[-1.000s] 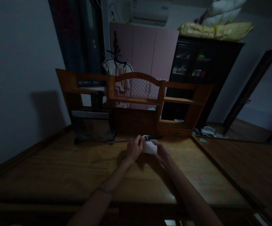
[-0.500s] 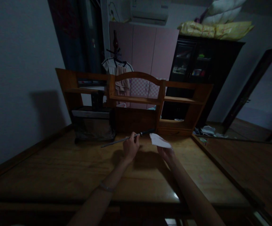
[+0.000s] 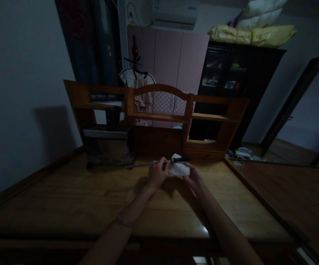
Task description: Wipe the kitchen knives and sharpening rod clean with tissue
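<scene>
My left hand (image 3: 157,175) is closed in a pinch around a long thin grey rod with a black handle (image 3: 180,159), whose exact kind I cannot make out. The rod lies nearly level, its narrow end pointing left and the handle right. A white sheet of tissue or paper (image 3: 179,169) is gripped by my right hand (image 3: 194,178), with the fingers partly behind it. Part of the sheet sits under and behind the handle, close to my left fingertips. Both hands are above the wooden desk (image 3: 98,198).
A wooden shelf unit (image 3: 159,118) stands along the desk's far edge. At its left is a dark box wrapped in clear plastic (image 3: 108,151), with a black object (image 3: 112,117) on top. A wall (image 3: 24,110) rises on the left; a wooden ledge (image 3: 256,193) borders the right.
My right hand has brought the white sheet left against the handle, where before it was apart. My left hand and the rod have shifted slightly right, and the rod is more level.
</scene>
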Tool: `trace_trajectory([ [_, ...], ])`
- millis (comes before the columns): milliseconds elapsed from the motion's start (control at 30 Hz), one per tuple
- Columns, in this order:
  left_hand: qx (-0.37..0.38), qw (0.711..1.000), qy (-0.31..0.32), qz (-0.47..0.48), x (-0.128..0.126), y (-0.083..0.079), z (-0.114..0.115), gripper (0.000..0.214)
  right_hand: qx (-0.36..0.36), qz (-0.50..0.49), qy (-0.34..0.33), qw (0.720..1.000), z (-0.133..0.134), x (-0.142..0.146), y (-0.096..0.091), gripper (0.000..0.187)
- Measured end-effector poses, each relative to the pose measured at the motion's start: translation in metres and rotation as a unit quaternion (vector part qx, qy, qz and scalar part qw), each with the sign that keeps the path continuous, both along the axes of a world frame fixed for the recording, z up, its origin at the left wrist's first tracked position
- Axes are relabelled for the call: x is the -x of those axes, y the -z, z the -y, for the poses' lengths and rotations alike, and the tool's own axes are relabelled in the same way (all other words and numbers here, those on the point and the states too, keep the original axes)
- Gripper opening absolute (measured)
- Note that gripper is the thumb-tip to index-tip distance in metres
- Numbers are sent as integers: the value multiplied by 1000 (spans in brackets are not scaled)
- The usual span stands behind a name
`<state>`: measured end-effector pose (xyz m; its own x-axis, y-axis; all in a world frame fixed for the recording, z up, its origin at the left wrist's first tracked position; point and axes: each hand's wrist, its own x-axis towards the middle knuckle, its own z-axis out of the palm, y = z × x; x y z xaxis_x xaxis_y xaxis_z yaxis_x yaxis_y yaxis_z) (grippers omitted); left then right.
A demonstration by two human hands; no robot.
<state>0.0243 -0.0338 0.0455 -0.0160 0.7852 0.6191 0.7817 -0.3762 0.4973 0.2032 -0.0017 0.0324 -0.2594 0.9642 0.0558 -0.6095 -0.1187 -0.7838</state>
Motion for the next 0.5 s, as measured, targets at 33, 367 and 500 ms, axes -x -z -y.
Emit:
trace_trajectory([
  [33,2,1000,-4,10,1,-1,-1,24,20,-18,8,1000,-1,-4,-2,20],
  [367,6,1000,12,21,5,5,-5,27,-99,42,249,963,-8,-14,-1,26],
  [500,23,1000,8,0,7,8,-6,25,-140,96,218,961,0,-9,-6,30],
])
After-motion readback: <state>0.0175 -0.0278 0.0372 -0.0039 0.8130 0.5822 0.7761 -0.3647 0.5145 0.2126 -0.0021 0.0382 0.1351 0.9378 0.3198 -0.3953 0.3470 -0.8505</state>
